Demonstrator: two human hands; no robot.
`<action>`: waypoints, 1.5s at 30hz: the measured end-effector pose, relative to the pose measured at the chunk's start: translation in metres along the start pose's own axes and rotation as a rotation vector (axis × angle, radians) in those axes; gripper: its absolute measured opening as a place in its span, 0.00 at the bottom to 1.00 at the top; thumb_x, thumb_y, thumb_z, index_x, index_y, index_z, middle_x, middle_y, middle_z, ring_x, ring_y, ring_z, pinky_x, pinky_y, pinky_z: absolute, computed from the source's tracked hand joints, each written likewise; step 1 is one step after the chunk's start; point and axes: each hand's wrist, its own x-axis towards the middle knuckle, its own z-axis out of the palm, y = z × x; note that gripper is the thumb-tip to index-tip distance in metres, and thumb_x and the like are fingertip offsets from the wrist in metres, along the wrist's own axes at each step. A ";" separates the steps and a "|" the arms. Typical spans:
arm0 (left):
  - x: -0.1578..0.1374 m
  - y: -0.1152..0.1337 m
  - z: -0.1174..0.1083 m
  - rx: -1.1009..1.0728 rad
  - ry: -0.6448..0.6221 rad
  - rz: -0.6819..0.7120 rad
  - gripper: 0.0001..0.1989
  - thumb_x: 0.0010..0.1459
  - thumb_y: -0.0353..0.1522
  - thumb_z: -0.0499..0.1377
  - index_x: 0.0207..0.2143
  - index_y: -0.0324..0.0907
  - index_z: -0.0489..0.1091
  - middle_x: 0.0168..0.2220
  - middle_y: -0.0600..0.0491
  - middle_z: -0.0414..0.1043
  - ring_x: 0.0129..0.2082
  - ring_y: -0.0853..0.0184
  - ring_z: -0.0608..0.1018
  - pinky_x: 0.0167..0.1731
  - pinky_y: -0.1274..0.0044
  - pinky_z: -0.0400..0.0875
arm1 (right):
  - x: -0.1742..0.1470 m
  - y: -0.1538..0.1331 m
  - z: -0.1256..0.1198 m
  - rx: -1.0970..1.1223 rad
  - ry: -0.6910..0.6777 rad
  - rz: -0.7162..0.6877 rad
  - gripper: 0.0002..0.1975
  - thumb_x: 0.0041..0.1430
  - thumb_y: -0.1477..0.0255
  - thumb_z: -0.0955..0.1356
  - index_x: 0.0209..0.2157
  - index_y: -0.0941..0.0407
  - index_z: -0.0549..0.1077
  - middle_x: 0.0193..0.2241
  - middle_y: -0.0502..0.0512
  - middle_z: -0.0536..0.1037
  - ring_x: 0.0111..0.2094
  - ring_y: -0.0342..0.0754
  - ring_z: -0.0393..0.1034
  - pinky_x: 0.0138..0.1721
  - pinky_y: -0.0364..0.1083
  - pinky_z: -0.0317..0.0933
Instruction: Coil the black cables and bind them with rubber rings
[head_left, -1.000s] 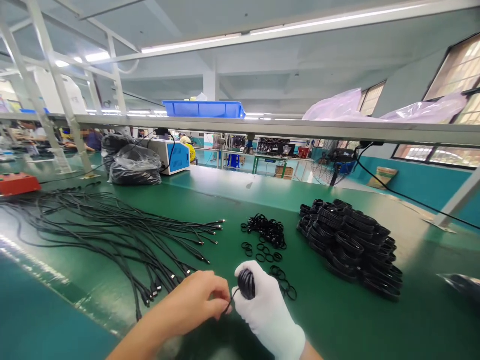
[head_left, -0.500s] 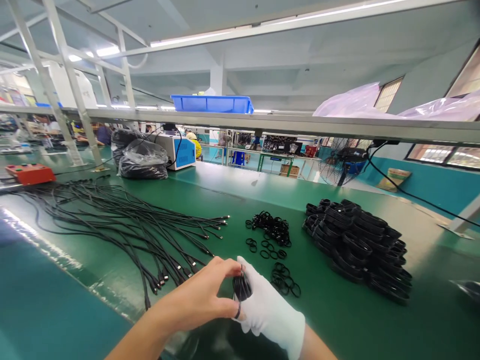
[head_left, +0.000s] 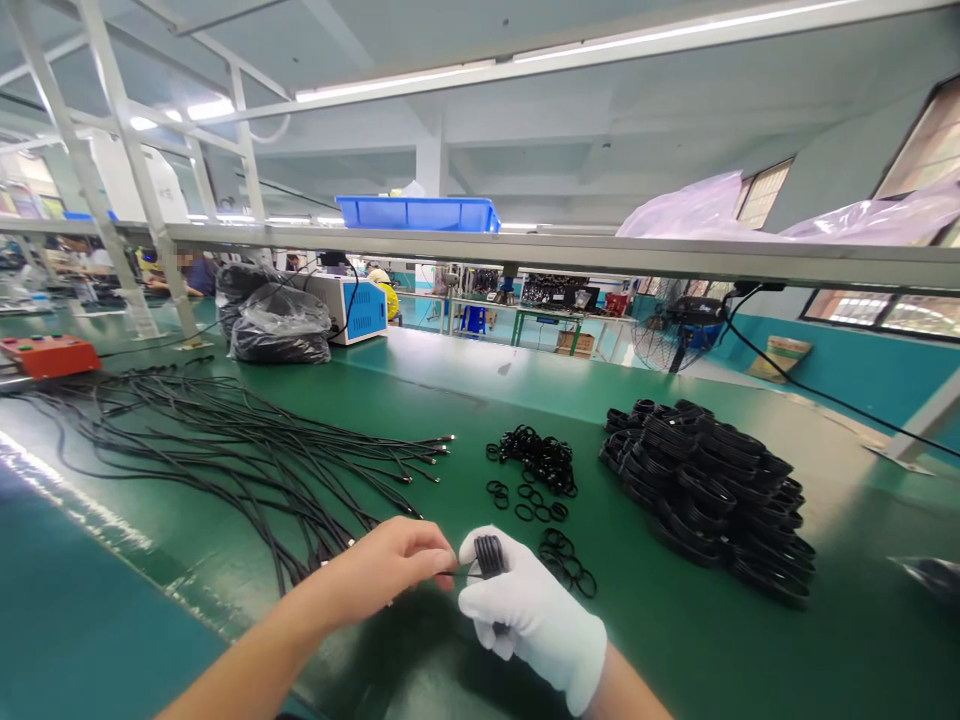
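My right hand (head_left: pixel 525 610), in a white glove, is closed around a coiled black cable (head_left: pixel 490 556), whose stacked loops show above the thumb. Just left of it, my bare left hand (head_left: pixel 397 560) pinches a thin black strand (head_left: pixel 463 574) stretched to the coil; whether it is a band or the cable's end I cannot tell. Small black rings (head_left: pixel 566 560) lie right behind the gloved hand, with a heap of similar rings (head_left: pixel 536 458) farther back. Loose black cables (head_left: pixel 247 450) with metal plugs spread out at the left, partly hidden by my left arm.
A large pile of coiled black cables (head_left: pixel 709 500) stands at the right on the green table (head_left: pixel 450 400). Plastic bags (head_left: pixel 277 320), a blue-and-white machine (head_left: pixel 364 305) and an orange control box (head_left: pixel 49 355) are farther back. Overhead, a shelf holds a blue bin (head_left: pixel 416 213).
My left hand has moved left, away from the coil, and its fingers have closed into a pinch. The gloved hand has turned, so the coil's loops face up. The view has shifted slightly.
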 end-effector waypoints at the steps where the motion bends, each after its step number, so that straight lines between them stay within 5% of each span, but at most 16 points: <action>1: -0.002 -0.001 0.003 -0.003 0.071 0.008 0.13 0.56 0.35 0.50 0.31 0.40 0.72 0.31 0.55 0.75 0.29 0.67 0.72 0.27 0.80 0.62 | 0.000 0.000 -0.001 0.058 -0.078 0.015 0.18 0.38 0.77 0.64 0.36 0.56 0.62 0.14 0.41 0.63 0.12 0.37 0.54 0.13 0.37 0.46; 3: -0.008 0.001 0.017 0.047 0.185 0.019 0.13 0.58 0.35 0.49 0.29 0.41 0.71 0.30 0.55 0.74 0.31 0.67 0.73 0.30 0.79 0.63 | -0.001 -0.001 -0.002 0.127 -0.158 0.022 0.20 0.35 0.78 0.65 0.35 0.56 0.61 0.17 0.41 0.64 0.13 0.37 0.57 0.14 0.38 0.50; 7: -0.029 0.008 0.059 0.471 0.420 0.105 0.16 0.60 0.33 0.44 0.30 0.44 0.71 0.28 0.52 0.72 0.30 0.63 0.72 0.31 0.75 0.62 | -0.005 -0.006 -0.004 -0.001 0.002 -0.041 0.20 0.32 0.82 0.63 0.33 0.55 0.60 0.18 0.39 0.59 0.14 0.34 0.52 0.15 0.37 0.46; 11: -0.036 0.004 0.079 0.588 0.370 0.181 0.15 0.56 0.28 0.44 0.31 0.45 0.71 0.28 0.51 0.73 0.29 0.62 0.73 0.26 0.75 0.61 | -0.014 -0.014 -0.011 -0.209 -0.012 -0.181 0.21 0.31 0.85 0.64 0.32 0.55 0.63 0.22 0.40 0.60 0.20 0.34 0.50 0.19 0.37 0.47; 16: -0.020 -0.002 0.054 0.186 0.175 -0.034 0.14 0.56 0.29 0.46 0.23 0.44 0.69 0.25 0.55 0.74 0.28 0.65 0.74 0.28 0.77 0.62 | -0.017 -0.010 -0.009 0.170 -0.289 -0.090 0.28 0.28 0.80 0.72 0.36 0.54 0.63 0.36 0.49 0.72 0.17 0.38 0.64 0.15 0.39 0.53; 19: -0.016 0.003 0.040 -0.132 0.085 -0.031 0.09 0.53 0.31 0.50 0.25 0.41 0.68 0.25 0.55 0.73 0.26 0.67 0.72 0.24 0.79 0.62 | -0.011 -0.002 -0.009 0.421 -0.423 -0.222 0.29 0.31 0.72 0.76 0.36 0.54 0.60 0.28 0.49 0.74 0.14 0.39 0.64 0.15 0.38 0.52; 21: -0.016 0.007 0.038 -0.374 0.114 0.032 0.05 0.51 0.30 0.54 0.31 0.41 0.68 0.29 0.55 0.73 0.28 0.68 0.72 0.24 0.81 0.63 | -0.007 0.003 -0.011 0.480 -0.490 -0.304 0.27 0.38 0.70 0.75 0.37 0.54 0.58 0.19 0.46 0.72 0.12 0.38 0.60 0.14 0.36 0.50; 25: -0.012 0.011 0.047 -0.571 0.276 0.156 0.04 0.51 0.30 0.58 0.32 0.39 0.66 0.28 0.55 0.70 0.28 0.71 0.70 0.27 0.81 0.64 | -0.003 0.010 -0.013 0.499 -0.565 -0.332 0.24 0.43 0.71 0.72 0.39 0.53 0.57 0.17 0.47 0.73 0.12 0.38 0.60 0.13 0.35 0.51; 31: 0.002 0.008 0.062 -0.763 0.255 0.128 0.08 0.48 0.27 0.60 0.32 0.39 0.63 0.28 0.56 0.68 0.25 0.74 0.68 0.23 0.82 0.63 | 0.000 0.019 -0.015 0.522 -0.520 -0.320 0.24 0.43 0.73 0.73 0.41 0.54 0.60 0.17 0.49 0.74 0.13 0.39 0.63 0.15 0.34 0.52; 35: -0.003 0.003 0.055 -0.747 0.319 0.125 0.12 0.49 0.26 0.57 0.38 0.41 0.65 0.37 0.54 0.69 0.27 0.72 0.69 0.25 0.80 0.64 | 0.000 0.017 -0.018 0.508 -0.440 -0.307 0.30 0.43 0.74 0.72 0.49 0.56 0.60 0.17 0.49 0.74 0.15 0.39 0.64 0.16 0.35 0.53; 39: -0.013 0.009 0.040 -0.360 0.482 0.152 0.14 0.54 0.28 0.54 0.43 0.46 0.68 0.43 0.53 0.69 0.39 0.67 0.70 0.40 0.75 0.64 | 0.000 0.014 -0.017 0.513 -0.481 -0.164 0.34 0.42 0.74 0.71 0.53 0.62 0.60 0.19 0.52 0.75 0.15 0.40 0.65 0.16 0.37 0.56; 42: -0.016 0.020 0.029 -0.116 0.312 0.229 0.18 0.52 0.27 0.55 0.45 0.51 0.71 0.44 0.54 0.69 0.46 0.64 0.68 0.49 0.73 0.60 | 0.000 0.017 -0.014 0.551 -0.601 -0.075 0.32 0.40 0.72 0.71 0.49 0.66 0.64 0.20 0.55 0.76 0.15 0.42 0.66 0.16 0.39 0.59; 45: -0.010 0.027 0.017 -0.143 0.122 0.216 0.16 0.51 0.29 0.56 0.43 0.49 0.74 0.38 0.55 0.71 0.40 0.66 0.71 0.42 0.76 0.64 | -0.002 0.019 -0.010 0.613 -0.622 -0.049 0.30 0.42 0.66 0.71 0.47 0.65 0.66 0.23 0.57 0.77 0.20 0.45 0.70 0.20 0.41 0.63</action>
